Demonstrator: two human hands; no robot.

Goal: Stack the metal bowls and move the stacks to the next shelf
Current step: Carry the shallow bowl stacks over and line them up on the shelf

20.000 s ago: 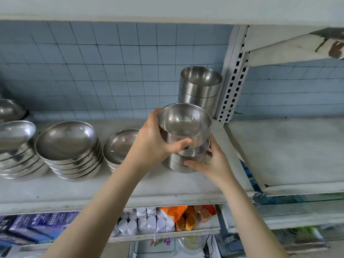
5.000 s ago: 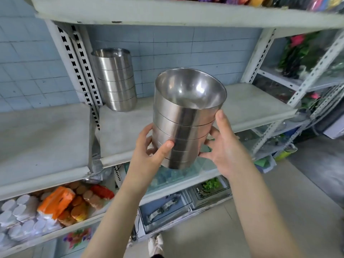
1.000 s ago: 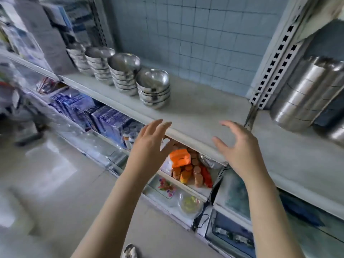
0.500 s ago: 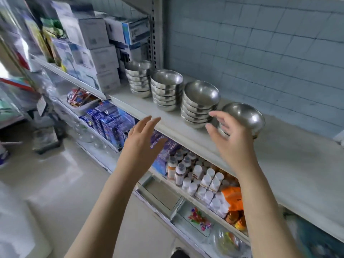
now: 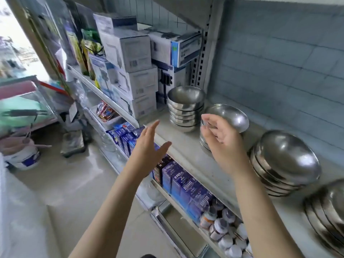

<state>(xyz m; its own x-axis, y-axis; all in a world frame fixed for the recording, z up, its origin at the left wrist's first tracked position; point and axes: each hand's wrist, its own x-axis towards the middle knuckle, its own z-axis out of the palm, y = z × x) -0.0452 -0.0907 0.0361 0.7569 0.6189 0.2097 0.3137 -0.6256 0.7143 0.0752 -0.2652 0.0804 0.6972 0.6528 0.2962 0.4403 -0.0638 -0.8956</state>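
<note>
Nearest the camera, both bare forearms reach up toward the shelf [image 5: 188, 146], and neither hand holds anything. The left hand [image 5: 147, 148] is spread flat, fingers straight, hovering in front of the shelf edge and touching nothing. The right hand [image 5: 221, 138] is loosely curled, fingers apart, in front of the second stack of bowls [image 5: 229, 116]; whether its fingertips touch the metal I cannot tell. To do this step well, I judge each hand should cup opposite sides of that stack low down, near its base, so the nested bowls lift level and do not slide. Farther back stands the far stack of bowls [image 5: 186, 107] by the boxes [image 5: 130, 71]; two more stacks sit to the right.
</note>
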